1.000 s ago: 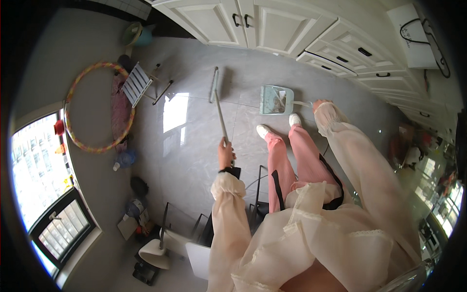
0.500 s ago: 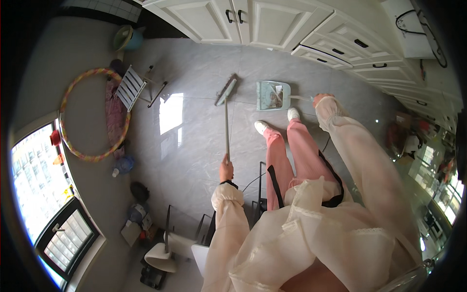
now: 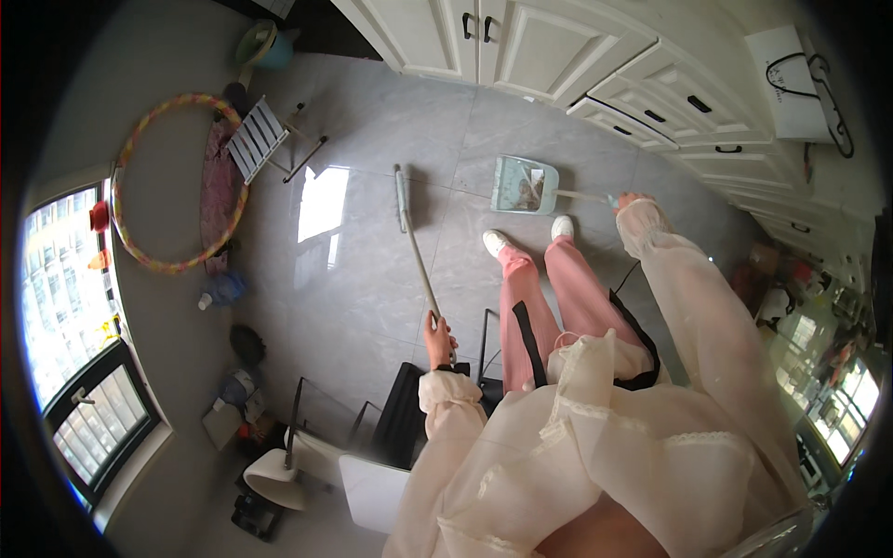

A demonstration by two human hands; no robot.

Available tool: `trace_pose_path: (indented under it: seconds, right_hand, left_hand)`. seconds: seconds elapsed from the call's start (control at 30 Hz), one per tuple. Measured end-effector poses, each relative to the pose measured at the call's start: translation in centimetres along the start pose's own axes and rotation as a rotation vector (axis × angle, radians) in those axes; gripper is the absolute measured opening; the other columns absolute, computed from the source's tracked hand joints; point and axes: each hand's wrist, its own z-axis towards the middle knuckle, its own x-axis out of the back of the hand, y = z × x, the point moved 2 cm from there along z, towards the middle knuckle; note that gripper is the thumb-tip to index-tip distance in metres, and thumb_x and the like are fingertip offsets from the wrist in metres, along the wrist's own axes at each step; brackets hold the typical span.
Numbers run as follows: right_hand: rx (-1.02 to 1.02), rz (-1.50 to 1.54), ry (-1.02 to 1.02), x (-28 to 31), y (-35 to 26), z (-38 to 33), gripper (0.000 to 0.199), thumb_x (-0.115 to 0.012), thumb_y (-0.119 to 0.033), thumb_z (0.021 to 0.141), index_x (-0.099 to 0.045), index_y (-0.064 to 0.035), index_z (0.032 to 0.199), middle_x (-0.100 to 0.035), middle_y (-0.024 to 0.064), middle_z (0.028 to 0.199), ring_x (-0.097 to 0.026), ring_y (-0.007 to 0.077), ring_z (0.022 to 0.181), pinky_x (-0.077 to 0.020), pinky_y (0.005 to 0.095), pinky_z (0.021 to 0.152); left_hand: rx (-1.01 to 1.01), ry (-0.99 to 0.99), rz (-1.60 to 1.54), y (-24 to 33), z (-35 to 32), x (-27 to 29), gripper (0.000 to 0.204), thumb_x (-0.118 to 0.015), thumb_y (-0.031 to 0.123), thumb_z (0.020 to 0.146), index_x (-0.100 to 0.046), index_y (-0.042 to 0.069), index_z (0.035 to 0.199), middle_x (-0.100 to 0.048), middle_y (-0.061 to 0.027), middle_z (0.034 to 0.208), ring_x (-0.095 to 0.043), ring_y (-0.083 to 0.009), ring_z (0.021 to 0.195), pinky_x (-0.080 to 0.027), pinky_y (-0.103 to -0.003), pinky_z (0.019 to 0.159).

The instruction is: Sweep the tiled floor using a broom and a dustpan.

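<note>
My left hand (image 3: 438, 340) is wrapped round the pale handle of a broom (image 3: 419, 270). The broom's narrow head (image 3: 402, 199) is at floor level, left of the dustpan, with a dark shadow beside it. Out to the right, my right hand (image 3: 634, 202) is closed on the end of the dustpan's light handle. The pale green dustpan (image 3: 511, 201) rests on the grey tiles in front of my white shoes, its open side facing left toward the broom. Brownish debris and a whitish scrap (image 3: 532, 189) lie inside it.
White cabinets (image 3: 549, 58) line the far side and the right. A folding stool (image 3: 260, 141) and a striped hoop (image 3: 128, 214) are by the left wall. Black-framed furniture (image 3: 398, 409) and a white chair (image 3: 274, 479) are near my left arm. Grey tiled floor (image 3: 391, 121) stretches between.
The broom head has swung left, farther from the dustpan, and turned more upright in the picture. My head view has shifted slightly. The right hand still holds the dustpan's handle.
</note>
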Motion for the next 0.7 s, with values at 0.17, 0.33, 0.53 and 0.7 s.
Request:
trace_pose_path:
  seconds: [0.17,0.33,0.53,0.7]
  right_hand:
    - [-0.006,-0.046,0.047,-2.2,-0.7,-1.4,0.026,-0.049,-0.027,0.077,-0.054,-0.0076,0.093,-0.058,0.0097,0.09,-0.056,0.0256,0.086,-0.0423,0.0375,0.073]
    - [0.001,0.073,-0.001,-3.5,0.8,-1.2,0.02,-0.049,-0.015,0.071,-0.058,-0.0072,0.088,-0.059,0.0108,0.091,-0.057,0.0252,0.087,-0.0437,0.0365,0.073]
    - [0.03,0.072,-0.119,-3.2,0.5,-0.2,0.023,-0.05,-0.016,0.073,-0.058,-0.0096,0.094,-0.057,0.0086,0.097,-0.055,0.024,0.092,-0.0441,0.0369,0.073]
    - [0.18,0.075,-0.099,-3.3,0.2,0.6,0.025,-0.05,-0.017,0.073,-0.058,-0.0103,0.096,-0.057,0.0084,0.098,-0.055,0.0229,0.092,-0.0445,0.0379,0.072]
  left_hand:
    - [0.072,0.09,-0.052,-0.3,2.1,-1.3,0.044,-0.043,0.012,0.078,-0.031,0.008,0.12,-0.041,-0.0036,0.055,-0.038,-0.0115,0.032,-0.033,-0.026,0.028]
    - [-0.005,0.106,0.179,-2.2,0.2,-5.1,0.046,-0.041,0.008,0.075,-0.032,0.005,0.12,-0.042,-0.0049,0.054,-0.041,-0.0139,0.034,-0.035,-0.027,0.029]
    - [0.01,0.06,0.282,-5.4,-4.2,-10.8,0.046,-0.041,0.008,0.075,-0.033,0.004,0.121,-0.043,-0.0049,0.053,-0.042,-0.0137,0.034,-0.035,-0.027,0.029]
    - [-0.002,-0.027,0.372,-7.4,-8.3,-14.6,0.048,-0.039,0.009,0.076,-0.031,0.005,0.123,-0.046,-0.0076,0.049,-0.044,-0.0159,0.033,-0.036,-0.029,0.03]
